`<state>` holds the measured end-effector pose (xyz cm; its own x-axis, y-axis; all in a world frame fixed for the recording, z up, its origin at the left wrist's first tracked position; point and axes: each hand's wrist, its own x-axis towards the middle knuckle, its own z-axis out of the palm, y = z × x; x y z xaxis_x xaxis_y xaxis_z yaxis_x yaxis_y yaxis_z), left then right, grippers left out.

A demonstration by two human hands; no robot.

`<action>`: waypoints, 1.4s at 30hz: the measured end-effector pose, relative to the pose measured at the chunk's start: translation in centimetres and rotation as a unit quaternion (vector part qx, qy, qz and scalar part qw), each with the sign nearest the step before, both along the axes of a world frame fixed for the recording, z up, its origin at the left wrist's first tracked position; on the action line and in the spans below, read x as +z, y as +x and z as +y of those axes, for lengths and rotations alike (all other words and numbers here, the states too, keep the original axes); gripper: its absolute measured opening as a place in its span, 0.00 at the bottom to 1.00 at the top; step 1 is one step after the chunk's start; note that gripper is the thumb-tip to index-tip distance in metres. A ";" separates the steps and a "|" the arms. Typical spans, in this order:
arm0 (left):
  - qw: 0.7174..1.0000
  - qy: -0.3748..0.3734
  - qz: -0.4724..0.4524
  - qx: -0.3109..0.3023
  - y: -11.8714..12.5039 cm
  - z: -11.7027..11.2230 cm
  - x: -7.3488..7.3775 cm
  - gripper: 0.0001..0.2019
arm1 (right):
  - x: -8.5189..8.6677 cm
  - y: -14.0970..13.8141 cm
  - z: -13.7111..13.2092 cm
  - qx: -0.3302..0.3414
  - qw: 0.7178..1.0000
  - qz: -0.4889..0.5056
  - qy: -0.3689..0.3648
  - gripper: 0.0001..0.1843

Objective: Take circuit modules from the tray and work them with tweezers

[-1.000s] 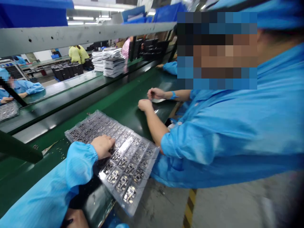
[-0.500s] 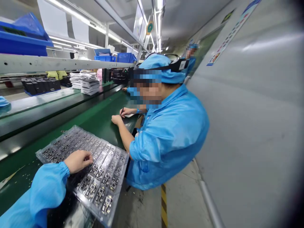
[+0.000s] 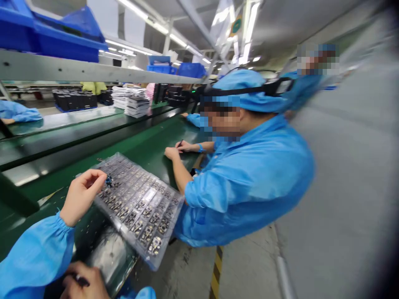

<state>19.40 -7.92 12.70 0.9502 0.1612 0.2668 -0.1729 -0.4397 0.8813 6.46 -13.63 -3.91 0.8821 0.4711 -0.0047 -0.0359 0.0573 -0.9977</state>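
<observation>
Head view: at 7 o'clock my right hand (image 3: 83,285) grips a dark tool (image 3: 81,281); at 9 o'clock, left hand (image 3: 80,197) fingers (image 3: 98,176) pinch a small part (image 3: 109,180) over the tray (image 3: 149,262). Pick-out step, I judge; next needs a steady pinch.

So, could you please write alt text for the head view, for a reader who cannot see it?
The left hand pinches a small dark part over a clear tray of similar parts on a green conveyor. Beside it, a co-worker in a blue coat has both hands on the conveyor.
</observation>
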 end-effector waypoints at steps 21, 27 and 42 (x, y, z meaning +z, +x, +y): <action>0.944 -0.181 0.251 0.111 -18.4 8.0 -9.6 0.11 | 1.9 -0.7 -0.2 0.038 0.985 0.154 0.071 0.24; 0.963 -0.093 0.236 0.096 -18.6 8.2 -10.5 0.09 | 2.4 -0.8 -0.1 0.063 0.992 0.111 0.022 0.20; 0.954 -0.136 0.250 0.093 -18.6 9.1 -10.8 0.08 | 2.3 -0.7 -0.1 0.064 0.994 0.086 -0.014 0.19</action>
